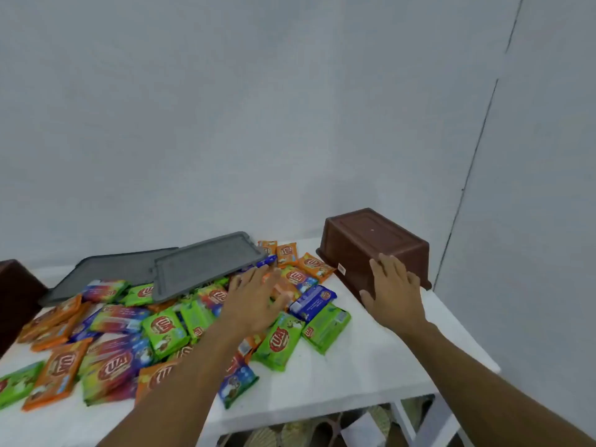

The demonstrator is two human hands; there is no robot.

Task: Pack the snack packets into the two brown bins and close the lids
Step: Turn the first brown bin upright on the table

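A brown bin (364,240) lies upside down at the back right of the white table (371,366). My right hand (392,291) rests flat against its near side, fingers spread. Part of a second brown bin (16,291) shows at the left edge. Several snack packets (161,327), green, orange, blue and multicoloured, are strewn over the table's left and middle. My left hand (254,298) hovers open over the packets, fingers apart, holding nothing. Two grey lids (206,264) lie tilted on the packets at the back.
A pale wall rises directly behind the table. The table's right edge and front corner are near the right arm. Below the tabletop, some items lie on the floor (290,430).
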